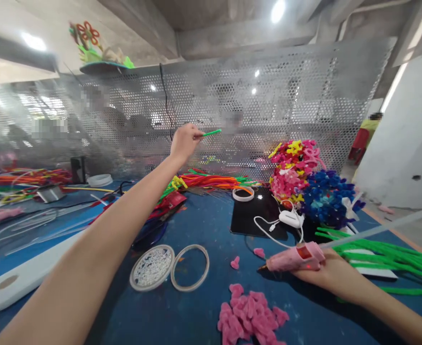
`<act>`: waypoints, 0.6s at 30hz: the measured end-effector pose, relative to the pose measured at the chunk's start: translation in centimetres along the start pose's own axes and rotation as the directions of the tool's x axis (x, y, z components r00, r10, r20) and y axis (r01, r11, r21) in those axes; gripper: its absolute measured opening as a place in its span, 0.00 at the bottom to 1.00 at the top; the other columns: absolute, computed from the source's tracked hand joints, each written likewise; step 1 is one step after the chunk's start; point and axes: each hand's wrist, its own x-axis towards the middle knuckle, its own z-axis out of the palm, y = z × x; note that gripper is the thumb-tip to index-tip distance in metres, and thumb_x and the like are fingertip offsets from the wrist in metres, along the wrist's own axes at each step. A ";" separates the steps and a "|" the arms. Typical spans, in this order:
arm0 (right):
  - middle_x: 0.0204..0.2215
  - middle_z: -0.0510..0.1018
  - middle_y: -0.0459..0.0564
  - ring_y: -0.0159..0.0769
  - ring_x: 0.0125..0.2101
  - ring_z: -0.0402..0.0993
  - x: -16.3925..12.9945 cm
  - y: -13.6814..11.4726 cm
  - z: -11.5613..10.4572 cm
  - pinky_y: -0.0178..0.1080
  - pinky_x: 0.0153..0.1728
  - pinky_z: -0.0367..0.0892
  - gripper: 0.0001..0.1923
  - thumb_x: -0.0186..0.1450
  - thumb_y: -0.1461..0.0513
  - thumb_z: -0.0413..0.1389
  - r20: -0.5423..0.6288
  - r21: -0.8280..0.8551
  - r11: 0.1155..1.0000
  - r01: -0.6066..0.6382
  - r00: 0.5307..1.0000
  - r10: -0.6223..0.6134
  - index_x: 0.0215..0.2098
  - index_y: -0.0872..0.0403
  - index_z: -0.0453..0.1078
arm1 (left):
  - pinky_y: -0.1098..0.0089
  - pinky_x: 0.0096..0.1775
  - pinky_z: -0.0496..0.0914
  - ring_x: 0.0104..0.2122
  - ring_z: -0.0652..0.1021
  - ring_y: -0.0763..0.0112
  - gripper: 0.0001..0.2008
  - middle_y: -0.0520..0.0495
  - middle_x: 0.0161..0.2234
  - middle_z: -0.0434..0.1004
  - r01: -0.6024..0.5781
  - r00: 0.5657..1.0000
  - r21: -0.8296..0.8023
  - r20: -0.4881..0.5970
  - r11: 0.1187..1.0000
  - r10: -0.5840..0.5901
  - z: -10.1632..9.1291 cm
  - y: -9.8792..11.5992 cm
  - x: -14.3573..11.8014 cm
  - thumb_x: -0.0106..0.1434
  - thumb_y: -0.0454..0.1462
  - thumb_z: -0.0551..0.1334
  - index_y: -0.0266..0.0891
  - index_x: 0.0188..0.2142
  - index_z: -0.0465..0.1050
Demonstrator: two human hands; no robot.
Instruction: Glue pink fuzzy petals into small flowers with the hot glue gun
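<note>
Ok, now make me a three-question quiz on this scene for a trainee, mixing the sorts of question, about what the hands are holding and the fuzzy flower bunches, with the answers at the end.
1. What does the raised left hand hold?

2. True or false: in the camera's view, the fuzzy blue flower bunch is to the right of the fuzzy pink-and-yellow flower bunch.

3. The right hand holds a pink plastic glue gun. Toward which side of the picture does its tip point?
a) left
b) right
c) top

Key:
1: a thin, short green stick
2: true
3: a
</note>
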 end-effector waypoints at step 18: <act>0.30 0.81 0.46 0.38 0.32 0.77 0.3 -0.7 0.0 0.36 0.35 0.72 0.09 0.58 0.59 0.56 -0.018 0.012 1.000 0.026 1.000 -0.025 0.34 0.51 0.77 | 0.57 0.44 0.71 0.44 0.74 0.63 0.15 0.42 0.49 0.69 -0.198 0.804 -0.013 0.570 0.980 0.170 9.2 6.3 -2.9 0.65 0.40 0.58 0.36 0.50 0.66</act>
